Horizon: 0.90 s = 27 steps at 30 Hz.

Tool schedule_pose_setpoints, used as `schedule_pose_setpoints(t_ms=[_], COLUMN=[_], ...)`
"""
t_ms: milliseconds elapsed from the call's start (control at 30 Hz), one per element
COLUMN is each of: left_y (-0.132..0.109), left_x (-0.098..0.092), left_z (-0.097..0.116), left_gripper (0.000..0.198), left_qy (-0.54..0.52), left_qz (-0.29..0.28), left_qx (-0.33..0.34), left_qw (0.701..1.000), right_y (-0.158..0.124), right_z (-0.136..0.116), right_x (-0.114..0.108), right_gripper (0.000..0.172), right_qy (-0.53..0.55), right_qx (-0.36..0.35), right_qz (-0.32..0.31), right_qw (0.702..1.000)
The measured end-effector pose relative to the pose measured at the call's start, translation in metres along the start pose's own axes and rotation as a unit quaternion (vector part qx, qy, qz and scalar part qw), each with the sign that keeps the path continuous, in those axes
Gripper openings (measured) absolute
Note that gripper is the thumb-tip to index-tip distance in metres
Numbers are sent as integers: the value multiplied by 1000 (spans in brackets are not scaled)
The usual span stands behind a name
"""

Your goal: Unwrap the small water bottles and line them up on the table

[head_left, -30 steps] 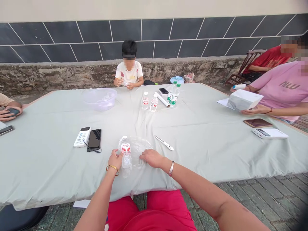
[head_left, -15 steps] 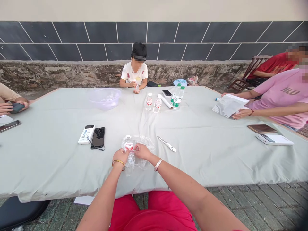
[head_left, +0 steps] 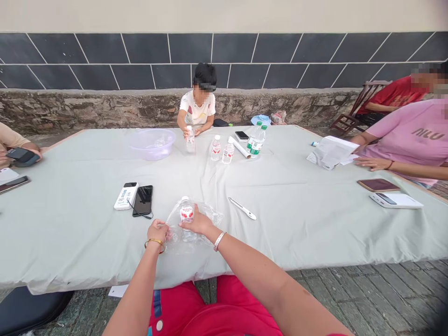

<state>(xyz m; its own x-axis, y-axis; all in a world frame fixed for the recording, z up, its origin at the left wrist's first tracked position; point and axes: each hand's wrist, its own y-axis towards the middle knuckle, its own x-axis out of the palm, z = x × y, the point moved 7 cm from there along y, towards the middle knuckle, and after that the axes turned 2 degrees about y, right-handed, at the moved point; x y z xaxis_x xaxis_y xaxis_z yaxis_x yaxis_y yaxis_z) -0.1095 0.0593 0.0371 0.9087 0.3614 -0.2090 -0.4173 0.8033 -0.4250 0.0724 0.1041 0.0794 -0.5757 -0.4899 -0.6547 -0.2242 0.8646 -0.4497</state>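
A small clear water bottle [head_left: 186, 215] with a red-and-white label and white cap lies on a crumpled clear plastic bag [head_left: 210, 218] near the table's front edge. My right hand [head_left: 197, 224], with a silver bracelet at the wrist, has its fingers closed round the bottle's lower half. My left hand [head_left: 157, 231], wearing a gold bangle, pinches the bag's left edge just beside the bottle.
The table [head_left: 70, 233] has a pale green cloth. A white device [head_left: 123, 196] and black phone [head_left: 143, 200] lie to the left, a white pen [head_left: 242, 208] to the right. Bottles [head_left: 222, 149] and a clear bowl [head_left: 151, 143] stand far off. Several other people sit around.
My left hand has let go of the bottle and shifted left onto the bag's edge. My right hand has moved onto the bottle. The far person now holds a bottle upright on the table.
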Motion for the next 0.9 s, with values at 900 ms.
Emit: schedule_pose_setpoints(t_ms=[900], left_y=[10], left_x=[-32], left_z=[-2], left_gripper=[23], left_qy=[-6], left_qz=[4], left_qx=[17], left_qw=[1000], right_y=[-13], right_z=[46], right_x=[-79], right_gripper=[76], right_qy=[-106], right_qx=[3], right_qz=[138], right_qw=[985])
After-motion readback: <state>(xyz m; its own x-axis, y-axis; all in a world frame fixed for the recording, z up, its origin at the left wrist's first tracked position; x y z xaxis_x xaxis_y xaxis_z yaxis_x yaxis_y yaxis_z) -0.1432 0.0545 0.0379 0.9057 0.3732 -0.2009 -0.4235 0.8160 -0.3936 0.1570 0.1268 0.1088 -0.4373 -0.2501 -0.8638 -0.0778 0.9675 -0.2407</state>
